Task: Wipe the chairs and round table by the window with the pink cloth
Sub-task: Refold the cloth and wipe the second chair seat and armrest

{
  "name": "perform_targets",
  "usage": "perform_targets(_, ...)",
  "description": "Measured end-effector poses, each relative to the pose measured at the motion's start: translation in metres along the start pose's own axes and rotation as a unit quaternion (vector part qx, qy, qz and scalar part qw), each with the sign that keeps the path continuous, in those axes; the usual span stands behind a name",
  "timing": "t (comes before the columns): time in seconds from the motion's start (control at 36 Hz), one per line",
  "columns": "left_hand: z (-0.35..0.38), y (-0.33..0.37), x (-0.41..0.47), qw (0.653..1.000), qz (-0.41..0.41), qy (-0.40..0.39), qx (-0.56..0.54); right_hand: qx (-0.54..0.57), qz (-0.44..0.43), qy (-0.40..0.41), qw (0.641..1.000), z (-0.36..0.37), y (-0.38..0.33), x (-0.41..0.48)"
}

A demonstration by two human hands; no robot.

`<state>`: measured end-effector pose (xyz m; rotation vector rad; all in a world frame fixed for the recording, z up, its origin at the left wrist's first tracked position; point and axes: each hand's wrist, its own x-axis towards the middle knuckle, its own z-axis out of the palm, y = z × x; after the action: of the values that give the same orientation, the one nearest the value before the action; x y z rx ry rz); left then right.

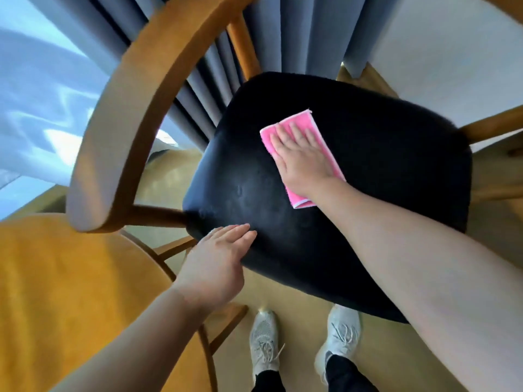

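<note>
A wooden chair with a black padded seat stands in front of me, its curved wooden backrest arching over the left. The folded pink cloth lies flat on the seat near its middle. My right hand presses on the cloth with straight fingers. My left hand rests flat on the seat's near left edge, fingers straight. The round wooden table fills the lower left, beside the chair.
Grey curtains and a sheer white curtain hang behind the chair at the window. My feet in pale trainers stand on the light floor just below the seat. Another wooden chair part shows at the right.
</note>
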<state>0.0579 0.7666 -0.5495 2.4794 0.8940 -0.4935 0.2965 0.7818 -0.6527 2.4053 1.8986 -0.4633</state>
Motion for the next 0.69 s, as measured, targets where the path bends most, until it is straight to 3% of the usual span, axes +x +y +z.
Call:
perform_targets(0.25,-0.017,-0.035,-0.065,0.996,0.027,0.078,-0.016,-0.045,-0.16,-0.03,0.986,0.025,-0.105,-0.026)
perform_targets(0.44,-0.033,-0.047,-0.1,0.99,-0.021,0.136,-0.026,-0.131,-0.292,-0.084,0.944,0.026,-0.134,-0.062)
perform_targets(0.56,-0.043,-0.044,-0.124,0.987,-0.051,0.151,-0.012,-0.072,-0.335,-0.114,0.932,0.015,-0.14,-0.091)
perform_targets(0.64,-0.057,-0.03,-0.143,0.985,-0.071,0.158,-0.022,0.124,-0.218,-0.137,0.958,-0.027,-0.139,-0.116)
perform_targets(0.69,-0.071,-0.016,-0.156,0.982,-0.08,0.165,-0.034,0.263,-0.122,-0.15,0.945,-0.066,-0.137,-0.134)
